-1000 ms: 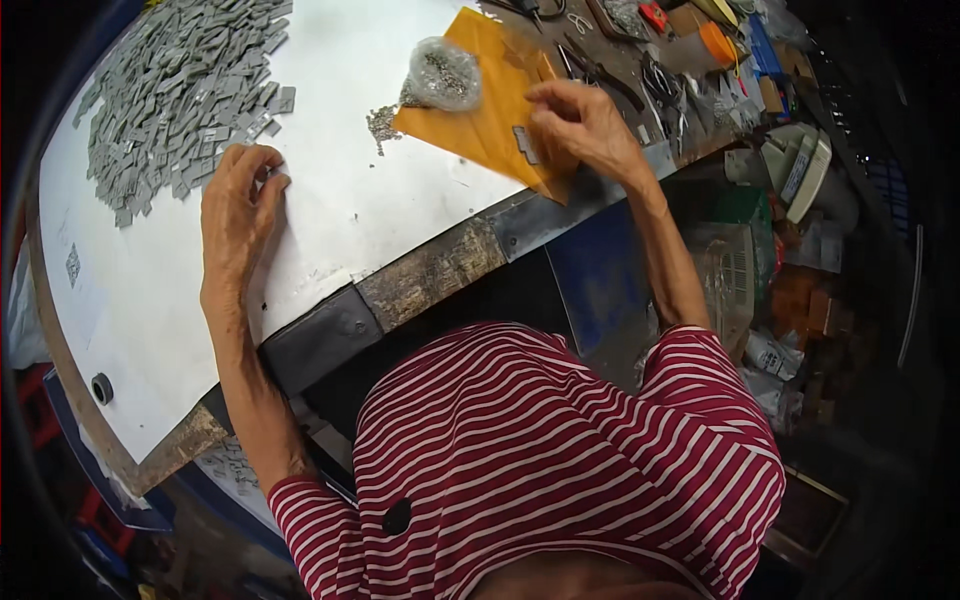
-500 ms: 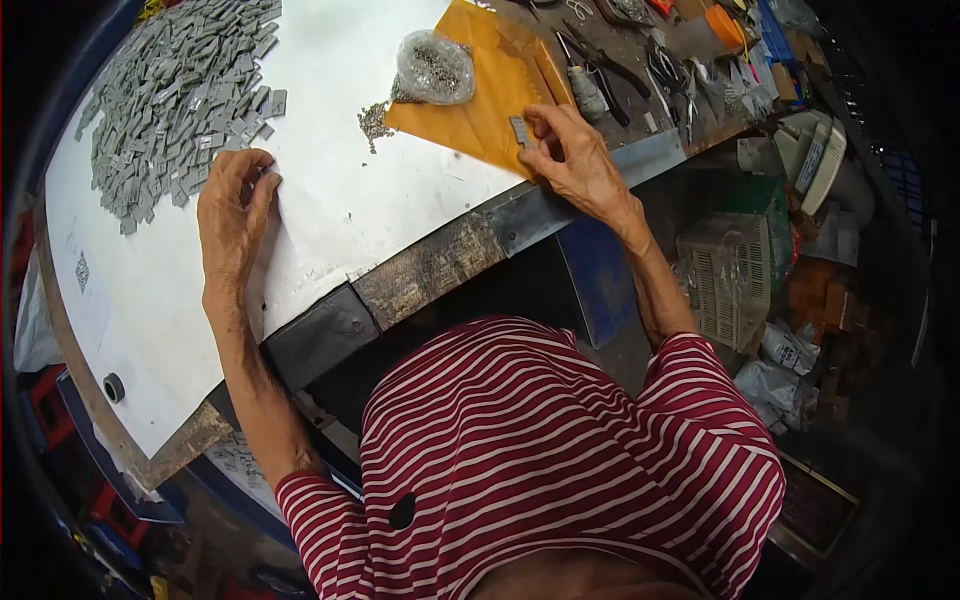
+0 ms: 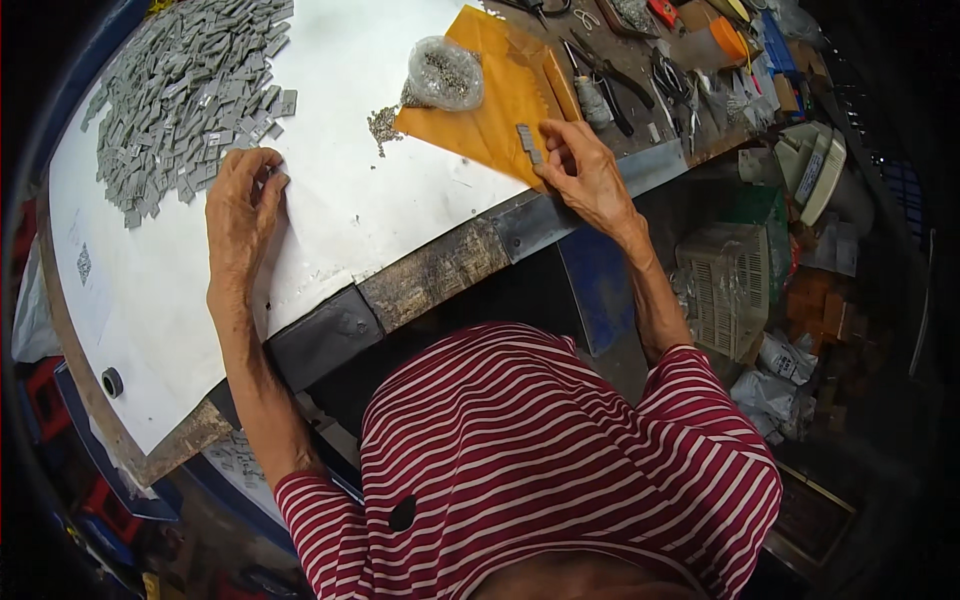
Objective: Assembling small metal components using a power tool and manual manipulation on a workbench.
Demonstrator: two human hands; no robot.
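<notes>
My left hand (image 3: 240, 215) rests on the white tabletop beside a large heap of small flat grey rectangular pieces (image 3: 190, 95). Its fingers curl toward the thumb, and whatever they may hold is hidden. At the table's near edge, my right hand (image 3: 592, 180) is over an orange-yellow sheet (image 3: 480, 125). Its index finger and thumb are apart, with no piece visible between them. The thumb tip is next to a short row of grey pieces (image 3: 528, 140) lying on the sheet. A clear plastic bag of tiny metal parts (image 3: 445, 75) sits on the sheet's far left part.
Loose tiny metal parts (image 3: 382, 126) lie left of the bag. Dark-handled pliers (image 3: 625, 75), a thread spool (image 3: 592, 102) and an orange-lidded jar (image 3: 715, 45) crowd the right side. A black ring (image 3: 112, 382) is at the left edge. A plastic crate (image 3: 722, 285) stands below the table, right.
My right hand has drawn back slightly from the row, and more of the grey pieces show beside the thumb. The left hand stays by the heap, its fingers still curled.
</notes>
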